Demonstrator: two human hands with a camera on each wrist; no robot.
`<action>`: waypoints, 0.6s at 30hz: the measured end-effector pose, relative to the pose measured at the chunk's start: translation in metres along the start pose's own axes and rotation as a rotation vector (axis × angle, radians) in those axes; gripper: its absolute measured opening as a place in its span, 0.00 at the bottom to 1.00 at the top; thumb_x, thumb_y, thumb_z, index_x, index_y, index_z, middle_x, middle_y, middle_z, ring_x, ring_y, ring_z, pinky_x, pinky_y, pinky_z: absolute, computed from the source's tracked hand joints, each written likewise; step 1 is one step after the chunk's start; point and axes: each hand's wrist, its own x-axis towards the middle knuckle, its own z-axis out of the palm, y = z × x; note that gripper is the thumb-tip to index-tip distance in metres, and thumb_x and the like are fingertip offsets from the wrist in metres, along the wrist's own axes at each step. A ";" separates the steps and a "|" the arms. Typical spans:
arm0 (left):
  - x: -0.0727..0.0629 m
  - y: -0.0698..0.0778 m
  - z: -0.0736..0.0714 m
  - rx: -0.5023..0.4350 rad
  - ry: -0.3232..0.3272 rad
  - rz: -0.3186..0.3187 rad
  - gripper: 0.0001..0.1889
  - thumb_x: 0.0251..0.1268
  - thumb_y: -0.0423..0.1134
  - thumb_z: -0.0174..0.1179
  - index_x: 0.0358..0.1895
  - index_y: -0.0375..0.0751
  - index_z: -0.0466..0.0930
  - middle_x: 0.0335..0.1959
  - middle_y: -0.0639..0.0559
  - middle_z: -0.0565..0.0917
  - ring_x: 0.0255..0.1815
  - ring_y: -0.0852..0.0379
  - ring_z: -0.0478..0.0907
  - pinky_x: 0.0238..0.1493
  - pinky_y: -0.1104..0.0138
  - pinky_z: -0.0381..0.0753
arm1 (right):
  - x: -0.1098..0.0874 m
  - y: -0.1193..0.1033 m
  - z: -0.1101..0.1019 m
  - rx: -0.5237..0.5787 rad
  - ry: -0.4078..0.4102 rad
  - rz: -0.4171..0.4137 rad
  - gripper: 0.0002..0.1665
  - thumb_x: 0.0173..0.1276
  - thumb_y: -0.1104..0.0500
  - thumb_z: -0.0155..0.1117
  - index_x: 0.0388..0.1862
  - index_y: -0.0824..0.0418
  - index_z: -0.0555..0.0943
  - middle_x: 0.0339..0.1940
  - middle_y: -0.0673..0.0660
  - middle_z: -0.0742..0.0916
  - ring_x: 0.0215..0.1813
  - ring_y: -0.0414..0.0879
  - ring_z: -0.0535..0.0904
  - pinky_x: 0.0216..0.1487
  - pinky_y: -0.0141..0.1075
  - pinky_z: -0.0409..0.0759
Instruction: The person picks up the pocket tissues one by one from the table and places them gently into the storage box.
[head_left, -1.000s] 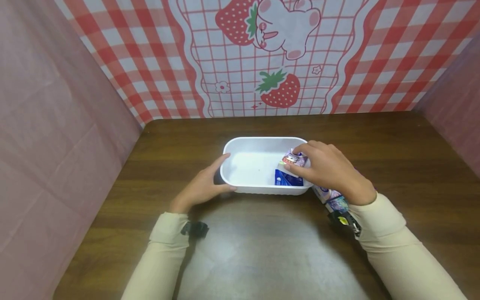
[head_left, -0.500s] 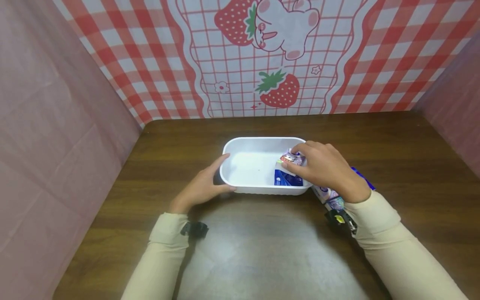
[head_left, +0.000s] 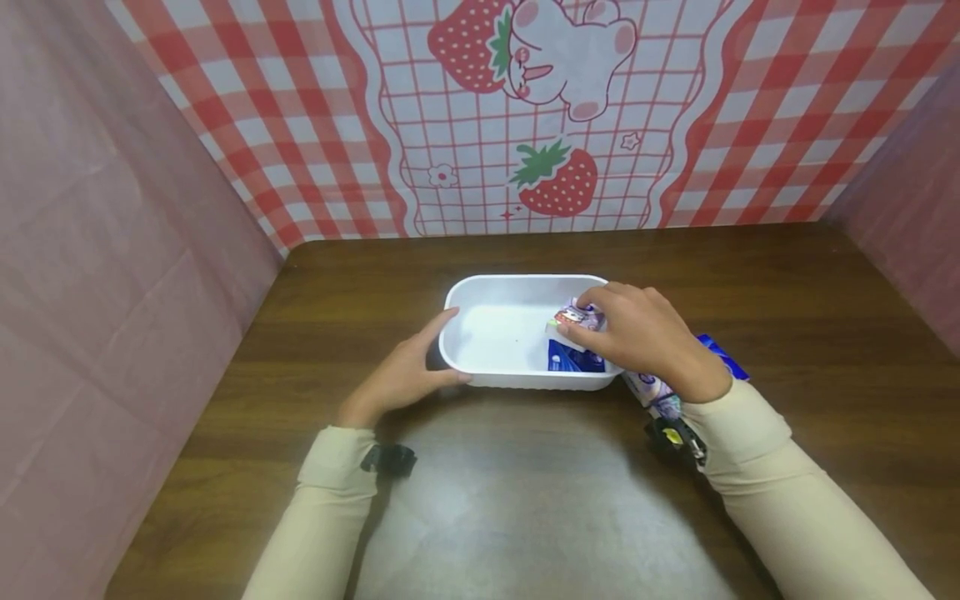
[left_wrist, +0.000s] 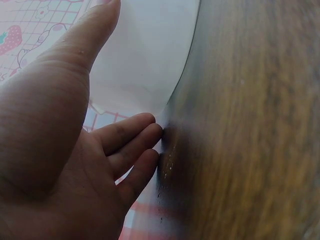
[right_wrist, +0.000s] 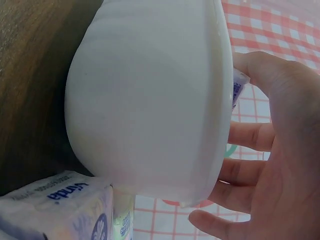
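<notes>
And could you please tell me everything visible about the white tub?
The white tub is a rounded rectangle with smooth, plastic-looking walls and a slim rim. It stands upright, open at the top, on the brown table. The left grip spans its left end, thumb and fingertip apparently touching it. A blue packet lies inside, by a purple packet in the right grip.

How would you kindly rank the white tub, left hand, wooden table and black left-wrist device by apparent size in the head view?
Largest to smallest in the head view:
1. wooden table
2. white tub
3. left hand
4. black left-wrist device
</notes>
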 end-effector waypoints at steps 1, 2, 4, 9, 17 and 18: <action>0.000 0.000 0.000 -0.003 0.000 0.001 0.54 0.51 0.67 0.71 0.80 0.67 0.50 0.78 0.60 0.60 0.77 0.54 0.58 0.71 0.42 0.61 | 0.000 0.000 0.000 -0.002 0.001 0.000 0.36 0.67 0.31 0.61 0.58 0.57 0.83 0.55 0.59 0.86 0.48 0.53 0.80 0.48 0.50 0.80; 0.000 -0.001 0.000 -0.003 0.000 -0.002 0.54 0.51 0.67 0.71 0.80 0.67 0.50 0.78 0.61 0.60 0.77 0.54 0.58 0.71 0.42 0.61 | 0.001 0.000 0.001 -0.005 0.004 -0.001 0.36 0.67 0.31 0.61 0.58 0.57 0.83 0.55 0.58 0.86 0.48 0.52 0.80 0.47 0.49 0.80; 0.000 -0.001 0.000 -0.003 0.001 -0.004 0.54 0.51 0.68 0.70 0.80 0.68 0.50 0.78 0.61 0.60 0.77 0.54 0.58 0.71 0.42 0.61 | 0.002 0.000 0.002 -0.013 0.013 -0.005 0.36 0.67 0.31 0.61 0.57 0.57 0.84 0.54 0.58 0.87 0.46 0.52 0.81 0.46 0.47 0.80; -0.001 0.000 0.000 -0.006 0.002 0.001 0.54 0.51 0.67 0.71 0.80 0.69 0.50 0.78 0.61 0.59 0.77 0.54 0.58 0.71 0.42 0.61 | 0.004 -0.001 0.002 -0.037 0.031 0.002 0.35 0.67 0.31 0.60 0.55 0.57 0.85 0.50 0.57 0.88 0.39 0.49 0.80 0.38 0.42 0.79; 0.000 0.000 0.000 0.004 0.001 0.003 0.53 0.52 0.67 0.71 0.80 0.69 0.50 0.78 0.62 0.59 0.77 0.54 0.57 0.71 0.43 0.61 | 0.006 -0.004 0.004 -0.060 0.022 0.029 0.36 0.68 0.30 0.59 0.53 0.58 0.85 0.45 0.56 0.89 0.31 0.47 0.77 0.28 0.37 0.73; 0.000 0.000 0.000 0.003 0.000 0.004 0.53 0.52 0.67 0.71 0.80 0.68 0.50 0.78 0.61 0.59 0.77 0.54 0.57 0.71 0.43 0.61 | 0.007 -0.004 0.004 -0.065 0.023 0.032 0.36 0.68 0.30 0.59 0.53 0.59 0.86 0.44 0.56 0.89 0.30 0.47 0.77 0.27 0.37 0.72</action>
